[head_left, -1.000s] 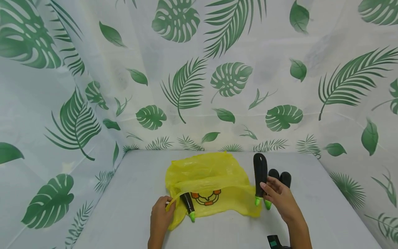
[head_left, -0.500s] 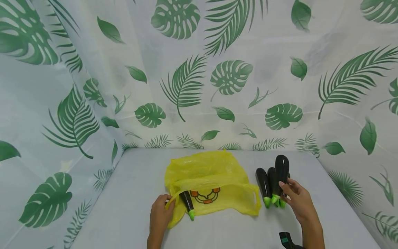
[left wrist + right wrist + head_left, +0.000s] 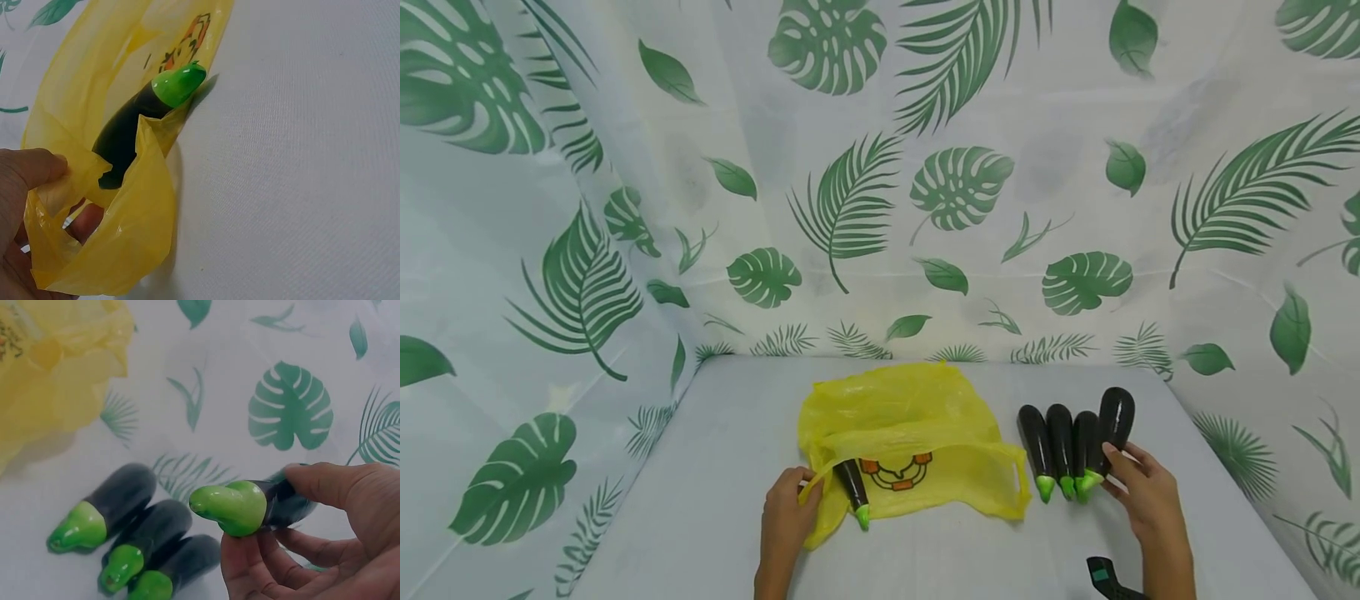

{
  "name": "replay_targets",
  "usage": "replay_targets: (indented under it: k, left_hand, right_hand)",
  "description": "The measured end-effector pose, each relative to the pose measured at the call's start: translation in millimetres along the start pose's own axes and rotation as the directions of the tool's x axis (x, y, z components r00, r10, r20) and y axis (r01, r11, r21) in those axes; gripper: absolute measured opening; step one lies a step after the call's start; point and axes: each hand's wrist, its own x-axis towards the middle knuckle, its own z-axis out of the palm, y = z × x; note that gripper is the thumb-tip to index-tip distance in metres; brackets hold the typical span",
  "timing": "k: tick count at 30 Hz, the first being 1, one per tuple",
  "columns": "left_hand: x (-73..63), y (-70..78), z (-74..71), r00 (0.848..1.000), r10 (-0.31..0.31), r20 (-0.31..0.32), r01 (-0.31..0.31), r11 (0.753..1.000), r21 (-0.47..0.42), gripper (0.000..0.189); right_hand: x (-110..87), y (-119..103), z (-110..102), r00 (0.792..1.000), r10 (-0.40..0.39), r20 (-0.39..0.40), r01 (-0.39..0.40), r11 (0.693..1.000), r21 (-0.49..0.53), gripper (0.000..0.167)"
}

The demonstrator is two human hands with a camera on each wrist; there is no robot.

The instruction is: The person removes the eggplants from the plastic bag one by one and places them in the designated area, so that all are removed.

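Note:
A yellow plastic bag [image 3: 895, 400] lies on the table with its mouth toward me. My left hand [image 3: 787, 510] pinches the bag's left edge between thumb and fingers. One eggplant [image 3: 128, 128] pokes out of the bag's mouth, its green stem end on the near side. On the right, my right hand [image 3: 1150, 492] grips a dark eggplant [image 3: 1117, 417] with a green cap, thumb on one side and fingers on the other. Three more eggplants [image 3: 1036, 442] lie in a row just left of it. In the right wrist view the held eggplant [image 3: 228, 506] appears raised beside them.
The white table [image 3: 940, 558] stretches between the bag and the near edge. A black strap-like device [image 3: 1105, 575] sits at the right wrist. Behind the table hangs a white curtain [image 3: 865, 333] with green leaf prints.
My right hand has carried its eggplant rightward, from over the left end of the row to its right end, uncovering the three others. My left hand still holds the bag edge.

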Motion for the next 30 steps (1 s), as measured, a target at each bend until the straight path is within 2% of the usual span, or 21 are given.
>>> replay_targets:
  k: [7,10,15,21,30]
  left_hand:
    - [-1.4,2.0,-1.9,1.0,0.002,-0.001,-0.003,1.0,-0.005,0.01]
    - [-2.0,2.1,-2.7,1.0,-0.004,-0.001,0.004,1.0,-0.009,0.01]
    - [-3.6,2.1,-2.0,1.0,-0.016,0.008,0.016,1.0,-0.013,0.01]
    - [-4.2,3.4,-2.4,1.0,-0.01,0.0,0.01,1.0,-0.012,0.009]
    - [-3.1,2.0,-0.3,1.0,-0.019,0.001,0.019,1.0,-0.006,0.009]
  right_hand:
    - [47.9,45,-30,0.995,0.063,-0.079,-0.057,0.995,0.08,0.102]
    - [56.0,56,-34,0.99,0.075,-0.121,-0.067,0.996,0.064,0.1]
    - [40.8,42,-30,0.982,0.089,-0.165,-0.101,0.993,-0.061,0.089]
    - [19.0,19,-19,0.983,0.082,-0.164,-0.113,0.975,-0.191,0.079]
    - [18.9,17,-14,0.976,0.035,-0.214,-0.119,0.912,-0.393,0.069]
